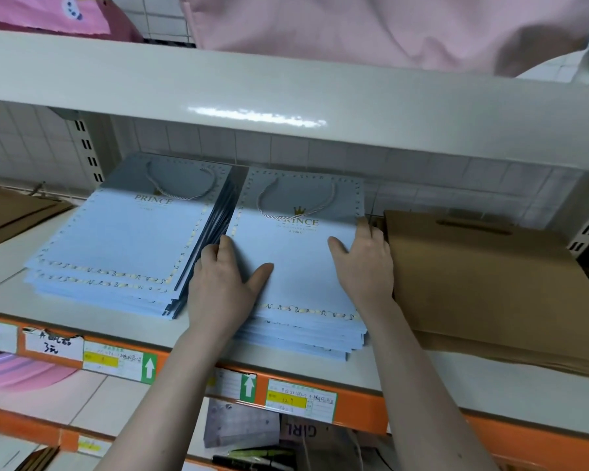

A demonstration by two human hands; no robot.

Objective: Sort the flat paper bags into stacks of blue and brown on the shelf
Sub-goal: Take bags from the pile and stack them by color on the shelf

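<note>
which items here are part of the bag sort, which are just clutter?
Job:
- right stack of flat light-blue paper bags, left hand and right hand resting on it
- left stack of flat light-blue paper bags
- stack of flat brown paper bags
- white shelf board

Lying about:
- pink fabric above
- price labels on the orange rail
- brown cardboard, far left

Two bare forearms are seen, ending in the left hand and right hand. No sleeves are worn within view. Nails are kept short and unpainted. Wrists are left uncovered.
</note>
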